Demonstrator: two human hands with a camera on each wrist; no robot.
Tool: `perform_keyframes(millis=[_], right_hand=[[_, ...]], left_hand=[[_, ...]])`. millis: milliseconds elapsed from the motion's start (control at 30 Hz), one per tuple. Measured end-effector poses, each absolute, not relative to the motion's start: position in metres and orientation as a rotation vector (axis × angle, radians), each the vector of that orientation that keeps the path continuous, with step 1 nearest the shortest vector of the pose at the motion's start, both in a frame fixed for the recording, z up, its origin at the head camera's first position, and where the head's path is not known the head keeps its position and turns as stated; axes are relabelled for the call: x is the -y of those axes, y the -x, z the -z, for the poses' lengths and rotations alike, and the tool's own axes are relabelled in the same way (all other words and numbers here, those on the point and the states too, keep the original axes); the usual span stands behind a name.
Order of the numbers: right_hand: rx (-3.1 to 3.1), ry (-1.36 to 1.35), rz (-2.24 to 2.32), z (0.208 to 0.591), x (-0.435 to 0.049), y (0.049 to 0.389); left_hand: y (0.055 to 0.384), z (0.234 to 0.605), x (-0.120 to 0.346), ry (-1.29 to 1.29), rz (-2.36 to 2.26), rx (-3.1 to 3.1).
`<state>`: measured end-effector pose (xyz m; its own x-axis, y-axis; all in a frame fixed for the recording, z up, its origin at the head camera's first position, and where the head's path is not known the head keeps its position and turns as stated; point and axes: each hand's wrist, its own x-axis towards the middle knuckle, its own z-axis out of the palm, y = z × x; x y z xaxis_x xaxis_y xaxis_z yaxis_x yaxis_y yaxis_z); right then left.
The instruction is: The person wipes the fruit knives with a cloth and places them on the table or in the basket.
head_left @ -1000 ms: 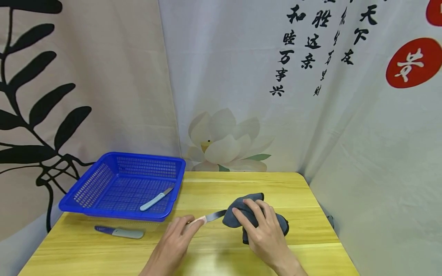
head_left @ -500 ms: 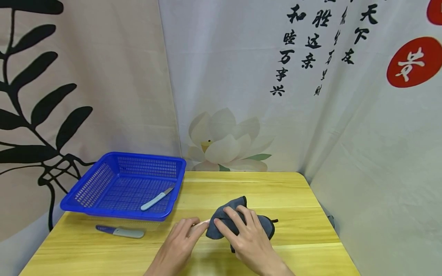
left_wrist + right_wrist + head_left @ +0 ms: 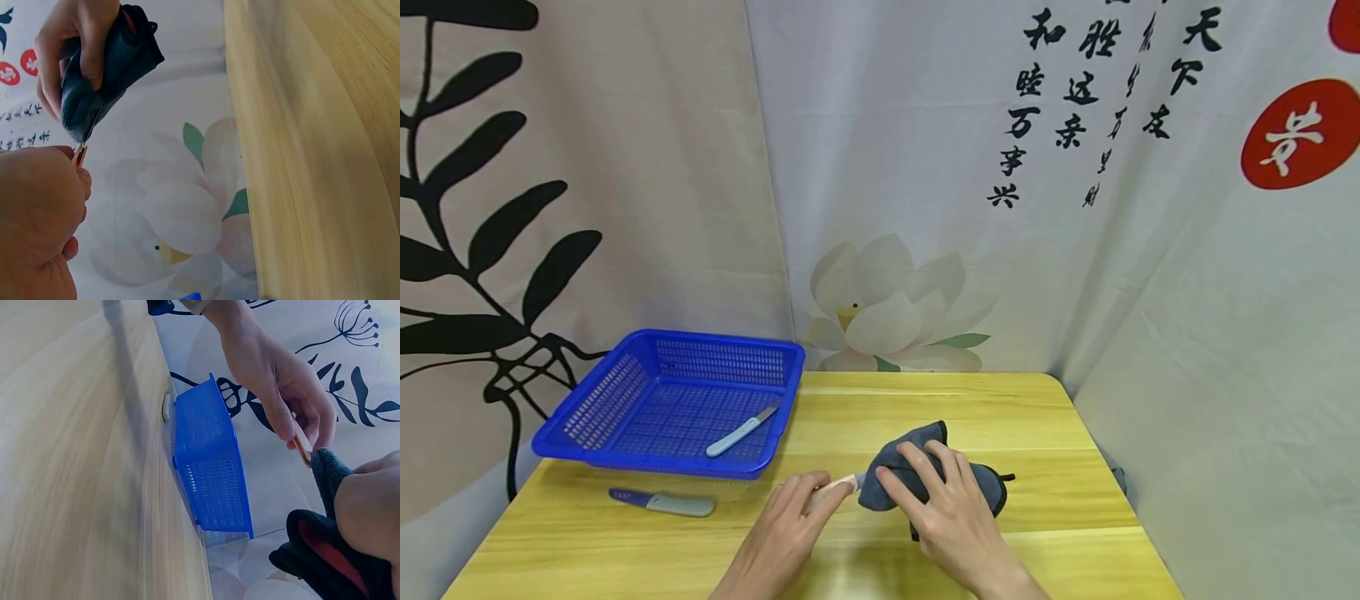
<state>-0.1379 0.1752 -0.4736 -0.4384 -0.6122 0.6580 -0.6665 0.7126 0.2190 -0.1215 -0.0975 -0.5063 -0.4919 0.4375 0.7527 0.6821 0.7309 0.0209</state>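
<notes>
My left hand grips a knife by its pale pink handle, above the table in the head view. Most of the blade is hidden inside a folded grey-blue cloth with black edging; only a sliver shows by the handle. My right hand pinches that cloth around the blade from the right. In the left wrist view the cloth hangs over the blade, just beyond the handle. The right wrist view shows the handle between the left thumb and fingers, with a red patch in the cloth's fold.
At the table's left stands a blue plastic basket with a light-blue-handled knife in it. Before the basket lies a knife with a blue-purple blade part and grey-green handle. The wooden table meets a printed curtain behind.
The cloth and right hand have slid left along the blade up to the handle, then a little back right, baring a sliver of blade. The left hand has barely shifted.
</notes>
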Motion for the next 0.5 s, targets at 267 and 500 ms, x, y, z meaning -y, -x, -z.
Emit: perform_keyframes(millis=[267,500], right_hand=[[2.154,-0.937,-0.093,0.473,-0.184,0.143],[2.152,-0.891,-0.096,0.475,-0.196,0.148]], left_hand=[[0.122,0.506,0.101,0.83,0.429,2.144],[0.124,0.506,0.104,0.811,0.426,2.11]])
